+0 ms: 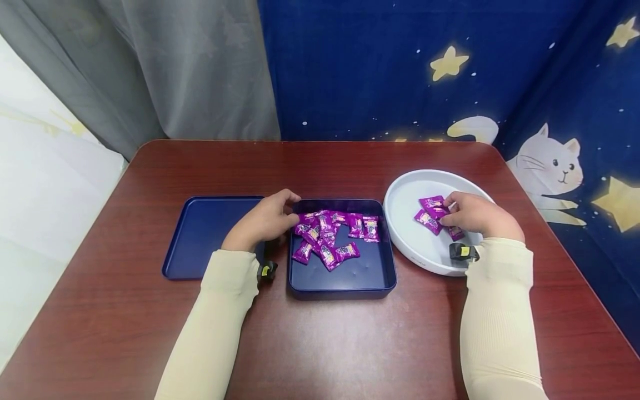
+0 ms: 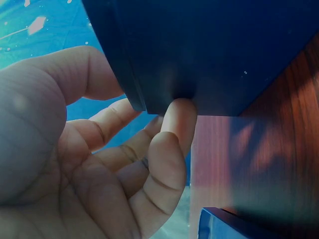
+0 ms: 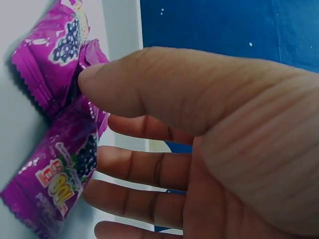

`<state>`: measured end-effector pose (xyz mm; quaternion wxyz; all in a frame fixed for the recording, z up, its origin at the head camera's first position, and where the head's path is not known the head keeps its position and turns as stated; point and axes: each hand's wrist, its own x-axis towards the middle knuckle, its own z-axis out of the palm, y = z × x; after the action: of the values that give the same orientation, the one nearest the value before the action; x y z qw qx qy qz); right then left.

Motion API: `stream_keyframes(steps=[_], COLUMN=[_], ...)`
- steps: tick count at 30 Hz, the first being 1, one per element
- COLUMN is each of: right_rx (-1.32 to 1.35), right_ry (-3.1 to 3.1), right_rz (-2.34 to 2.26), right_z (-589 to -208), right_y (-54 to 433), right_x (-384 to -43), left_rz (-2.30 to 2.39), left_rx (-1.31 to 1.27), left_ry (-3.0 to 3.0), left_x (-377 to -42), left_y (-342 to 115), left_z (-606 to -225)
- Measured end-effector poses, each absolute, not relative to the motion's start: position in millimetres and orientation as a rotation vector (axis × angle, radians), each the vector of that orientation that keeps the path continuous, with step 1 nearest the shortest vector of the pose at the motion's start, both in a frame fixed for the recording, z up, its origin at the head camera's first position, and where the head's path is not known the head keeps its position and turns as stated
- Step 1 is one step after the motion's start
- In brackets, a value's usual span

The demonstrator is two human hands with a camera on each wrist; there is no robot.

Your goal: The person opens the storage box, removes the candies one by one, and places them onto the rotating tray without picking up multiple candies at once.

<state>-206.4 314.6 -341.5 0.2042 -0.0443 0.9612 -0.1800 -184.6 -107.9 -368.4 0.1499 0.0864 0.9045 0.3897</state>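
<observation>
Candies in white tray: small group of purple candies, overlapping, right of middle in the white tray.
Right hand: over that tray; thumb touches the candies, fingers fairly straight beside them — cannot tell if one is pinched.
Candies in box: more purple candies, mostly toward the back and left of the blue box.
Left hand: at the box's left wall near the back corner; fingers loosely bent, touching it.
Left side: shallow blue tray, partly behind the left hand.
Support: reddish-brown desk.
Behind: grey curtain, blue star-print curtain.
</observation>
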Motion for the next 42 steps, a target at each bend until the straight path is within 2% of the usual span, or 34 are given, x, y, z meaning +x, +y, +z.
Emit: stream_keyframes(steps=[9,26,42], right_rx=[-0.094,-0.262,-0.528], right_ry=[2.706,2.836,2.855], right_rz=[-0.431,-0.428,-0.379], right_z=[-328,-304,-299], right_y=[305,270,200], right_x=[-201,-186,-173], left_rz=[1.118,1.113,1.104], left_rx=[0.250,0.261,0.252], left_ry=[2.601,2.607,2.611], left_x=[-184,-185,-187], left_y=[-108,-109,-109], left_z=[-366,-368,-369])
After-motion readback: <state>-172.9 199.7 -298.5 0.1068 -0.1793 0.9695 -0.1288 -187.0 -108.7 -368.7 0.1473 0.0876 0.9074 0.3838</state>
